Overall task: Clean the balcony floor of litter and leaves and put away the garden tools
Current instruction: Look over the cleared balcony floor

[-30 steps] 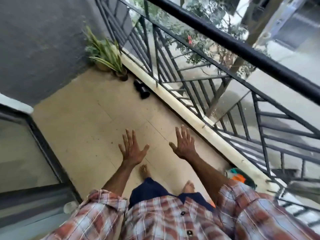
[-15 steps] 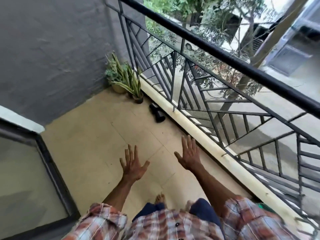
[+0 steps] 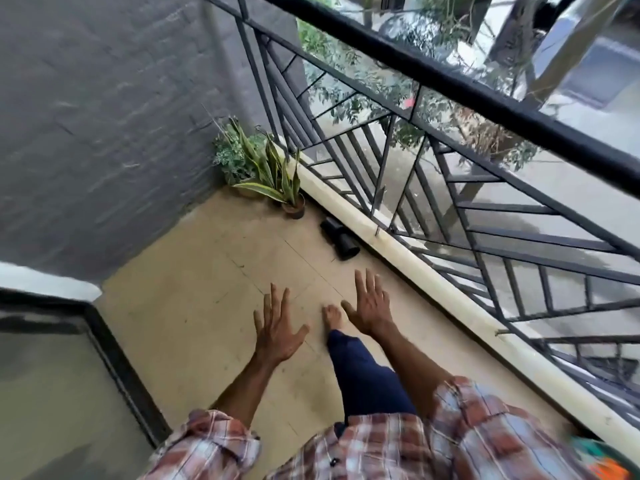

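Two bare hands are held out over the beige tiled balcony floor point(image 3: 194, 306) in the head view. The left hand point(image 3: 277, 329) and the right hand point(image 3: 369, 306) are both spread, fingers straight and apart, and nothing is held in either. A pair of black cylindrical objects point(image 3: 339, 239), possibly small empty pots, is laid sideways at the floor's railing edge, just beside the cream kerb point(image 3: 415, 268) and near the potted snake plant point(image 3: 287, 188) in the far corner. A blurred green-and-orange item point(image 3: 602, 460) is glimpsed at the near railing edge; what it is cannot be told. No leaves or litter are plainly made out on the tiles. The step in hand is judged to be an approach to the black objects. It is best done with both gathered in one stoop, one per hand, and the plant's leaves left undisturbed.
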